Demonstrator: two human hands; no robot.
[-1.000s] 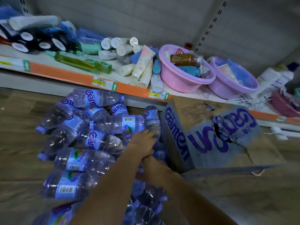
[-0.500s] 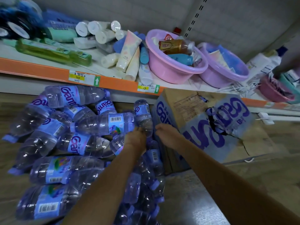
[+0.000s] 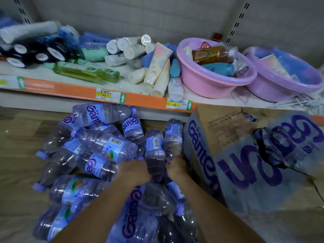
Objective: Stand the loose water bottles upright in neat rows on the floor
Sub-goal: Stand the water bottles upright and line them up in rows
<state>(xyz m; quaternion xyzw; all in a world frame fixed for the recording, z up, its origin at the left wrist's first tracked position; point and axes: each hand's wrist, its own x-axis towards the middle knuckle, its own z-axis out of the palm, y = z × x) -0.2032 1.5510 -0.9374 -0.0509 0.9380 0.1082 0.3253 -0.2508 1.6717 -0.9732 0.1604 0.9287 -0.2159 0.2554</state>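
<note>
— What are the person's hands doing?

— The left hand (image 3: 135,170) is curled against the near end of a lying water bottle (image 3: 155,151), fingers wrapped over its left side. The right hand (image 3: 177,166) presses the same bottle's right side and touches the next bottle (image 3: 173,137) beside the carton. Both look clenched on that middle bottle, though the fingertips are hidden.

— Where are the rest of the bottles?

— In a loose heap (image 3: 91,155) left of the torn Gantem carton (image 3: 245,155), nearly all on their sides, labels and purple caps pointing every way. More lie under the forearms, nearer than the carton.

— And the surroundings?

— A wood-pattern floor (image 3: 17,163). Behind the carton runs a low shelf (image 3: 70,88) with an orange edge and price tags, carrying tubes, green bottles (image 3: 85,71) and two plastic basins, pink (image 3: 213,79) and lilac (image 3: 284,85), filled with goods.
</note>
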